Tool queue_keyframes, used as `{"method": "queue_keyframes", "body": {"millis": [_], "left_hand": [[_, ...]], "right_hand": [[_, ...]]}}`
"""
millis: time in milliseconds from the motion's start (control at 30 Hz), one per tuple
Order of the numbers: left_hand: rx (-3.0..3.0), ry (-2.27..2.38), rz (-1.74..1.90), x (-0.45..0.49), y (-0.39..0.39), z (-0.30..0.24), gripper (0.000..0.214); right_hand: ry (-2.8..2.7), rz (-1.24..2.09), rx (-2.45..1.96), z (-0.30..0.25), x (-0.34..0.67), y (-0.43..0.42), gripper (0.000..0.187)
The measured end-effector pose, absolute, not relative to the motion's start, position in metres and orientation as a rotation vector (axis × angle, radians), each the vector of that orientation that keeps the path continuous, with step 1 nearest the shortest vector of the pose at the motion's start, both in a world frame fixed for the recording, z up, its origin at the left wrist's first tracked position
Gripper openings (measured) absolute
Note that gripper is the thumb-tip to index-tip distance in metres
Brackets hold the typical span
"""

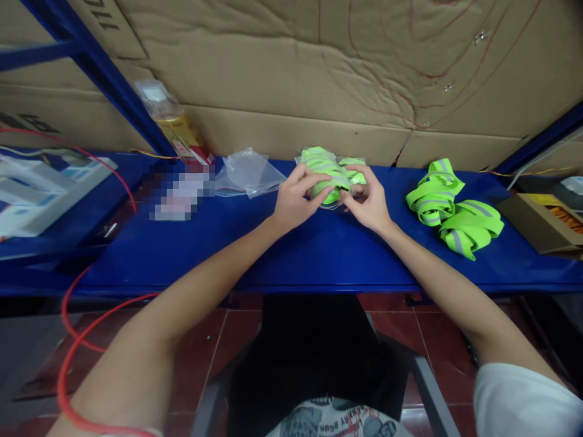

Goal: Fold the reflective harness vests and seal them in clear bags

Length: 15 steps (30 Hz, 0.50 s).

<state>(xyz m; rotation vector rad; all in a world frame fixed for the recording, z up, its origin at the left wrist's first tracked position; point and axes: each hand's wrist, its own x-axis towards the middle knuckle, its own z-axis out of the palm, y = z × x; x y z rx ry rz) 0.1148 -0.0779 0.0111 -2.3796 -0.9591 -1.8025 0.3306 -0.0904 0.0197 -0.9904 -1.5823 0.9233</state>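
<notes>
A bundle of neon-green reflective strap with grey stripes (322, 162), partly covered by clear plastic, lies near the back of the blue table. From its left side, my left hand (296, 197) grips it with thumb and fingers. My right hand (371, 200) pinches its near right edge, where a small dark part shows between the hands. More neon-green material in clear plastic (354, 170) sits just behind my right hand; whether it is separate from the bundle, I cannot tell. Clear plastic bags (249, 171) lie to the left of my left hand.
Two loose coils of reflective strap (435, 193) rest on the blue table (291, 261) at right, beside an open cardboard box (542, 221). A bottle (175, 124) stands at the back left. A red hose (68, 376) loops by my left arm. Cardboard (273, 79) walls the back.
</notes>
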Motion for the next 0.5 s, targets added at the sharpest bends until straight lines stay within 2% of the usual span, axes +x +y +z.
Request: {"method": "queue_keyframes", "body": {"millis": [233,500], "left_hand": [[-2.45,-0.912,-1.795,0.113,-0.073,0.006,0.017],[-2.58,-0.715,-1.719,0.119,-0.074,-0.001,0.029]], "right_hand": [[-1.645,0.809,-0.976,0.011,0.332,-0.085,0.05],[-1.564,0.717,-1.029,0.009,0.335,-0.08,0.037]]}}
